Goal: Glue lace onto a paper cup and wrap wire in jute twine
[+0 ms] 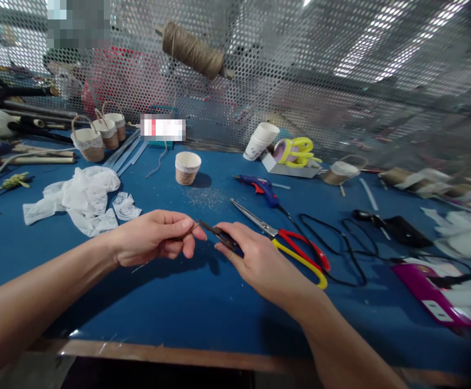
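Observation:
Over the blue table my left hand (160,237) is closed, pinching a thin dark wire (189,232) between thumb and fingers; a thin end shows below the palm. My right hand (255,254) is wrapped around a small pair of pliers (226,239). The jaws of the pliers meet the wire tip beside my left fingertips; whether they bite on it I cannot tell. Just beyond the hands stands a paper cup wrapped in twine (187,168). Scissors with red and yellow handles (267,227) lie by my right hand.
White lace (83,194) lies left, near several twine-covered baskets (89,145). A blue glue gun (259,188) and its cable lie right of centre, with a purple power strip (422,294) farther right. A twine spool (192,49) hangs on the mesh. Stacked cups (260,141) stand behind.

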`<state>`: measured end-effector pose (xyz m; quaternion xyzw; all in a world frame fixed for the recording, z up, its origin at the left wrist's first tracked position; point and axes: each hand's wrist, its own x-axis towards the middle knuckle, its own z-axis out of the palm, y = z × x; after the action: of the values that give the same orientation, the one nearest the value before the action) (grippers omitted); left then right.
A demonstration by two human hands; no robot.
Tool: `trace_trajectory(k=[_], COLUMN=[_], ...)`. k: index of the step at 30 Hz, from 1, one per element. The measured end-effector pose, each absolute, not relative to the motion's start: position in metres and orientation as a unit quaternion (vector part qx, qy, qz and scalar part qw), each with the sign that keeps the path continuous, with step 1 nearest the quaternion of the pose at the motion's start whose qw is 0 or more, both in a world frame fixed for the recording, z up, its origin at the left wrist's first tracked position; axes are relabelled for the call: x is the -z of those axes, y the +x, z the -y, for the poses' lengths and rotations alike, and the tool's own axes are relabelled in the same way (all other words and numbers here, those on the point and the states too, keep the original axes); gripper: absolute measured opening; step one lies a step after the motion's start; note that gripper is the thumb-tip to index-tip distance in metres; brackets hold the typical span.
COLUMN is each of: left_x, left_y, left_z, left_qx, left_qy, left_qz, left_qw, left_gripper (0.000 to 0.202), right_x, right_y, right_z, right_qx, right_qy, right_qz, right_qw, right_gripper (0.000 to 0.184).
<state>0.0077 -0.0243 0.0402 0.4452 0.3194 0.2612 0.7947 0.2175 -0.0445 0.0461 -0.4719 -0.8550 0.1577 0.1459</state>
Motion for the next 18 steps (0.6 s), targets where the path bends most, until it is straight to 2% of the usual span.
trace_trajectory(k=[3,7,12,18], left_x=[-0.0371,-0.035,-0.0376,-0.0383], left_y=[0.0045,0.0056,0.0103,0.0138], left_z=[0.0217,0.0226,0.0255,0.0308], left_qx=[-0.234,-0.239,-0.299,-0.327], left_qy=[0.398,0.4,0.491,0.636], left_qz=[-0.252,-0.246,-0.328,-0.409], left_qw=[0.851,0.85,0.749,0.567], left_gripper=[0.019,0.014,0.016,0.022], right_x=[-0.0468,-0.0488,-0.0488,-0.0464], right_y=[0.218,0.2192,0.2222,0.2229], right_z=[0.0436,0.0415,0.039,0.0395], right_qx=[-0.145,-0.124,-0.099,-0.088], right_qy=[-0.45,-0.436,-0.441,-0.458], right_qz=[0.868,0.881,0.884,0.877], right_qw=[0.15,0.137,0.121,0.111], right_gripper=[0.025,0.026,0.034,0.036])
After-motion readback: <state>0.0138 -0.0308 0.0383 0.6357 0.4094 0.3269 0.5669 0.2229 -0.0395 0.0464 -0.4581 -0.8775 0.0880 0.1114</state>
